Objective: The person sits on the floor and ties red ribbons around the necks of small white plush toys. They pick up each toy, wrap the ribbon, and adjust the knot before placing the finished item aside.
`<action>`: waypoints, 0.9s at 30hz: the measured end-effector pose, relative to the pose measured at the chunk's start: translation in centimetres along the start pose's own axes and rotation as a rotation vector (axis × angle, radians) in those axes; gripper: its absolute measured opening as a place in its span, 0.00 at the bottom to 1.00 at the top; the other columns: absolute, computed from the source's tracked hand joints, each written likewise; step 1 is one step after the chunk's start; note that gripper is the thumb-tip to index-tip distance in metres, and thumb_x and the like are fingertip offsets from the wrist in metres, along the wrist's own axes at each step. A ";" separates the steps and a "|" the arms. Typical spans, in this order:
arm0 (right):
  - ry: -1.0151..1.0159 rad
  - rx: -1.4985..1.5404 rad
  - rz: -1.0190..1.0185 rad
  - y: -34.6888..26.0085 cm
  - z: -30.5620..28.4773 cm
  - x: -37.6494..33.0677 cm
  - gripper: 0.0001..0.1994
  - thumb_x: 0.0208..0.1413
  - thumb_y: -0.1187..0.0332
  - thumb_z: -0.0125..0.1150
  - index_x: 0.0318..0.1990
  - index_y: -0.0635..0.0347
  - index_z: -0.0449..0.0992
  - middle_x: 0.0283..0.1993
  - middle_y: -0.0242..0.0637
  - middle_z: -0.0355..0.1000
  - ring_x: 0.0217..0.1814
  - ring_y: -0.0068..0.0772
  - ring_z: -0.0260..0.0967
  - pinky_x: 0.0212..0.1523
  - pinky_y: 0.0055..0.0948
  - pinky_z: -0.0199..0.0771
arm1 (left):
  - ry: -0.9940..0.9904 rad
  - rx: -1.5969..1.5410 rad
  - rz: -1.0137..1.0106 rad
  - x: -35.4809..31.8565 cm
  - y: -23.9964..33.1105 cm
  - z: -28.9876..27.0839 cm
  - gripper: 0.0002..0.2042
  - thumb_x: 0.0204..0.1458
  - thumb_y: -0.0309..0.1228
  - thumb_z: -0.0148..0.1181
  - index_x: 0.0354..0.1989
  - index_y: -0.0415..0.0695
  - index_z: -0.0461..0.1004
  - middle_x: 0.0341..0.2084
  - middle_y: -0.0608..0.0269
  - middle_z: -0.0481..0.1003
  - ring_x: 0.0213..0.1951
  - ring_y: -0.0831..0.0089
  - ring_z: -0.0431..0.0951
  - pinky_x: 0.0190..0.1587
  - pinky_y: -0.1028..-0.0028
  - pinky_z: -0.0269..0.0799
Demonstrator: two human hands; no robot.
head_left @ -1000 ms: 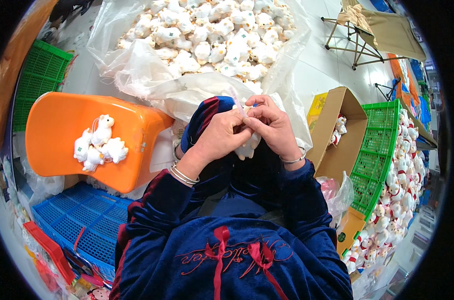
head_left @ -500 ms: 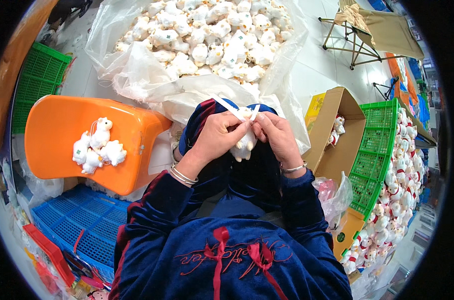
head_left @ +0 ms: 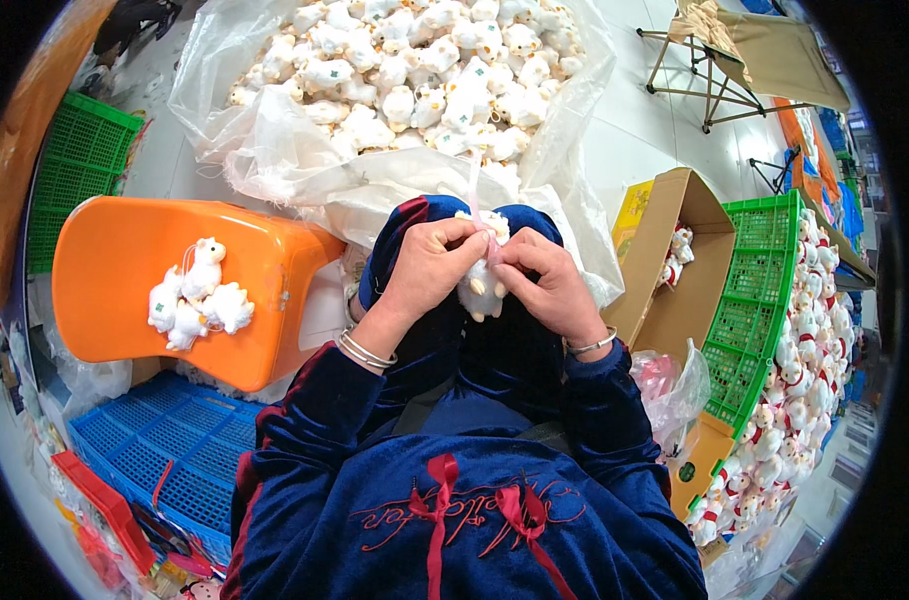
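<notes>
A small white plush animal (head_left: 483, 290) is upright between my knees, partly covered by my fingers. A pale pinkish ribbon (head_left: 475, 185) lies at its neck, one end standing up toward the big bag. My left hand (head_left: 433, 265) is closed, thumb and forefinger pinching the ribbon at the neck. From the other side my right hand (head_left: 547, 280) is closed too, its fingertips pinched on the ribbon just below the toy's head. The exact crossing of the ribbon is hidden by the fingers.
Ahead lies a clear plastic bag (head_left: 305, 165) heaped with white plush toys. Several more sit on an orange stool (head_left: 105, 290) at left, above a blue crate (head_left: 165, 440). At right are a cardboard box (head_left: 675, 320), a green crate (head_left: 740, 330) and piled red-scarfed toys (head_left: 775, 430).
The ribbon's two spread ends have come together, with one end now pointing up. My right hand has moved slightly down, and the toy's head shows more.
</notes>
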State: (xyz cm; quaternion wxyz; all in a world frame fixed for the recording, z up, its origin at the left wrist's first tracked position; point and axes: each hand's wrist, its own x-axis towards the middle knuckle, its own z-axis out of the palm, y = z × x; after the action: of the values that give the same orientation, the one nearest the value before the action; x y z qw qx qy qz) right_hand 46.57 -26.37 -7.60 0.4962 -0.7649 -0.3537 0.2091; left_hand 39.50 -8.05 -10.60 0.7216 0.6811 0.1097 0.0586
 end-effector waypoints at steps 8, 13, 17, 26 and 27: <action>0.006 0.026 0.235 -0.2 0.2 1.2 0.07 0.60 0.69 0.68 0.40 0.64 0.80 0.31 0.37 0.73 0.32 0.26 0.71 0.36 0.28 0.72 | 0.013 -0.039 -0.006 -0.1 -0.7 0.0 0.12 0.62 0.30 0.61 0.30 0.34 0.81 0.23 0.67 0.80 0.30 0.86 0.75 0.32 0.79 0.70; 0.139 -0.011 0.287 -0.4 1.0 1.9 0.09 0.57 0.69 0.71 0.35 0.64 0.77 0.31 0.35 0.74 0.31 0.28 0.74 0.34 0.30 0.75 | 0.046 0.082 0.064 -0.5 0.0 0.2 0.09 0.62 0.28 0.62 0.33 0.33 0.82 0.27 0.63 0.81 0.31 0.82 0.77 0.35 0.79 0.72; 0.193 -0.224 0.068 0.3 1.1 2.0 0.08 0.54 0.71 0.72 0.34 0.61 0.77 0.31 0.37 0.73 0.32 0.36 0.76 0.33 0.32 0.75 | 0.098 -0.016 0.166 -0.9 -1.3 0.7 0.05 0.59 0.23 0.64 0.37 0.34 0.83 0.35 0.59 0.82 0.36 0.78 0.79 0.39 0.78 0.74; 0.156 -0.315 0.048 0.5 1.1 2.2 0.06 0.53 0.69 0.69 0.34 0.57 0.77 0.30 0.41 0.75 0.31 0.45 0.76 0.33 0.37 0.75 | 0.060 0.031 0.291 -0.8 -1.7 0.6 0.04 0.58 0.22 0.65 0.40 0.36 0.82 0.39 0.58 0.79 0.40 0.71 0.79 0.43 0.75 0.75; 0.168 -0.317 0.030 0.3 1.3 2.4 0.05 0.54 0.69 0.68 0.34 0.57 0.77 0.29 0.41 0.75 0.31 0.46 0.76 0.32 0.37 0.76 | 0.046 0.055 0.306 -0.7 -1.7 0.5 0.05 0.58 0.22 0.65 0.40 0.36 0.82 0.38 0.58 0.79 0.39 0.70 0.79 0.43 0.75 0.75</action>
State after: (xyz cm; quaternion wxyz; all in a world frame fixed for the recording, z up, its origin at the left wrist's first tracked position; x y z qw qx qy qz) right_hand 47.37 -23.86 -8.30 0.3940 -0.8535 -0.3280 0.0935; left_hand 38.79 -8.86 -12.21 0.6824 0.7080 0.0227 0.1803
